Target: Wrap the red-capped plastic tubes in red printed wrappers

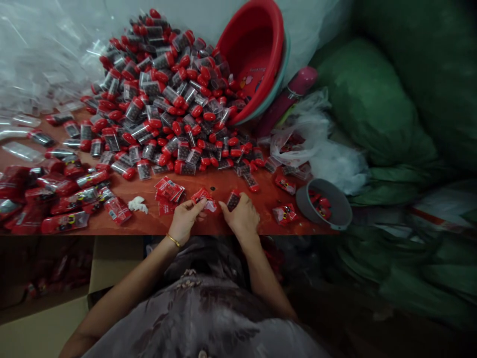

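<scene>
My left hand, with a gold bracelet at the wrist, pinches a small red printed plastic bag near the table's front edge. In my right hand is a small clear tube with a red cap and dark dotted contents, gripped between thumb and fingers. The bag and the tube are close together but apart. Just left of the bag lies a stack of flat red printed bags. Behind both hands rises a large heap of similar red-capped tubes.
Filled red packets lie at the left, by a crumpled white scrap. A red basin leans at the back. Right are a grey bowl, a pink bottle and green sacks. An open carton stands below.
</scene>
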A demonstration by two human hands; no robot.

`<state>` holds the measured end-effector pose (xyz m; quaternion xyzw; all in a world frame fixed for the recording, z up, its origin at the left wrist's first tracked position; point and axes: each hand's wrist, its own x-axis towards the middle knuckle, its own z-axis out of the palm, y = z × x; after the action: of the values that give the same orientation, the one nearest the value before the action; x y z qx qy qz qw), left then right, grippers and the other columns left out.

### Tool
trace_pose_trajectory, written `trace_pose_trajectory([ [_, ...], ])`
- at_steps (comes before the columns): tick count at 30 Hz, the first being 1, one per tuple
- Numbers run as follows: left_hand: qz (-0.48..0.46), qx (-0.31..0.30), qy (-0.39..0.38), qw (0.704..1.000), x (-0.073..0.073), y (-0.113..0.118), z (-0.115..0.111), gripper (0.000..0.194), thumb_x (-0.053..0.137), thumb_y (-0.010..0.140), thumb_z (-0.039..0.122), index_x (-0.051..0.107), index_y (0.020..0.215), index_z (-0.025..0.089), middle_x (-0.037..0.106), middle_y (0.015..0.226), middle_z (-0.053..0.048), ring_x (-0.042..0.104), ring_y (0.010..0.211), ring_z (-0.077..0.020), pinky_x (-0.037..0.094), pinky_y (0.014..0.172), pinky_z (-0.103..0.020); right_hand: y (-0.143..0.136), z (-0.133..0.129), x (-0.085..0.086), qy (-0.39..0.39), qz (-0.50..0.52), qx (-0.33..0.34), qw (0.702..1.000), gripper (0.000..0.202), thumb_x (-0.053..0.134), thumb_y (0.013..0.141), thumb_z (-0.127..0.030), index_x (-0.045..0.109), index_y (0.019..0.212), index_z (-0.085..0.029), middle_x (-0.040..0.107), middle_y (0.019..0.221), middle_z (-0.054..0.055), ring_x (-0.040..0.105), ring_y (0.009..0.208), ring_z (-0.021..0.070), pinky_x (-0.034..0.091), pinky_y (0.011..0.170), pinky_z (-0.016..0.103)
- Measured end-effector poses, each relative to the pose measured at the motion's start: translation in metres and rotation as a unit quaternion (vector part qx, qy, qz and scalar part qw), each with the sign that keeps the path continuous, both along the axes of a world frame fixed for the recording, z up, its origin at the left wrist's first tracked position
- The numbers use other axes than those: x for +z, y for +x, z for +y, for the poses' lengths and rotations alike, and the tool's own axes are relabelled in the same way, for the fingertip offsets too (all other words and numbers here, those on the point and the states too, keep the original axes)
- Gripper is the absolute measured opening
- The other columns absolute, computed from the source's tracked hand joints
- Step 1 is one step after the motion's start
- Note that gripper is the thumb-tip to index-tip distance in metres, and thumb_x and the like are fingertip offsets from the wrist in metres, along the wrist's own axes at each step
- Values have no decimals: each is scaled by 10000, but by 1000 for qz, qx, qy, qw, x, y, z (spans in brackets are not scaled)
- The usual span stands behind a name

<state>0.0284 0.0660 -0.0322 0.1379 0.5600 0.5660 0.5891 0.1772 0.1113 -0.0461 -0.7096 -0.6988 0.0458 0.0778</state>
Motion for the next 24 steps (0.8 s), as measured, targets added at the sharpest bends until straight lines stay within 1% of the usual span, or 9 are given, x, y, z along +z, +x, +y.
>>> trace_pose_trajectory([
  [3,-5,9,1,1000,2,-4,-3,491,824,437,504,647,682,117,659,583,-16,567,477,-82,437,467,-190,-3,4,-3,8,-37,30,999,298,499,850,-304,550,1067,-106,632,969,192,646,826,288,428,648,340],
  [5,-11,14,5,1000,3,-6,-4,491,826,443,497,664,709,117,666,601,-22,573,492,-84,436,468,-189,6,4,-4,8,-24,63,998,219,452,846,-216,573,999,-118,633,947,178,641,788,261,427,641,329],
  [8,-14,11,7,1000,3,-7,-4,490,830,436,495,672,706,117,664,602,-24,571,497,-85,436,470,-191,25,-3,-1,-24,116,125,985,181,430,856,-260,569,900,-152,640,818,105,616,699,209,423,617,296],
  [10,-12,6,9,1000,3,-5,-4,497,831,428,496,679,711,116,659,592,-18,567,496,-84,439,479,-195,37,-14,7,-78,260,161,949,205,427,861,-339,544,800,-183,586,648,25,566,581,163,404,559,260],
  [12,-1,4,15,1000,3,-2,-3,500,833,421,491,689,716,114,652,577,-9,554,487,-79,435,489,-198,44,-27,17,-147,383,178,894,254,431,852,-390,512,708,-197,507,546,-26,481,472,117,363,490,230],
  [15,18,-1,30,999,5,2,-3,473,837,419,476,700,690,112,646,563,2,522,479,-70,421,500,-202,44,-41,27,-226,483,168,829,269,473,813,-410,495,654,-194,471,525,-47,389,405,76,301,422,209],
  [17,18,-9,41,999,7,3,-4,448,840,422,462,708,674,116,652,570,3,518,494,-73,421,516,-208,40,-43,29,-253,505,153,811,266,504,786,-411,487,635,-193,466,518,-52,368,392,66,279,399,202],
  [21,20,-35,74,996,9,1,-7,404,831,473,435,737,722,132,703,677,-21,564,584,-104,452,598,-231,35,-38,24,-280,514,145,798,239,548,740,-389,504,618,-188,463,503,-50,397,409,74,273,383,194],
  [24,57,-53,83,994,7,-2,-9,350,807,529,430,740,706,136,706,680,-25,573,607,-120,459,640,-247,36,-36,23,-294,517,159,788,210,560,727,-372,543,640,-181,472,500,-47,409,414,76,269,377,190],
])
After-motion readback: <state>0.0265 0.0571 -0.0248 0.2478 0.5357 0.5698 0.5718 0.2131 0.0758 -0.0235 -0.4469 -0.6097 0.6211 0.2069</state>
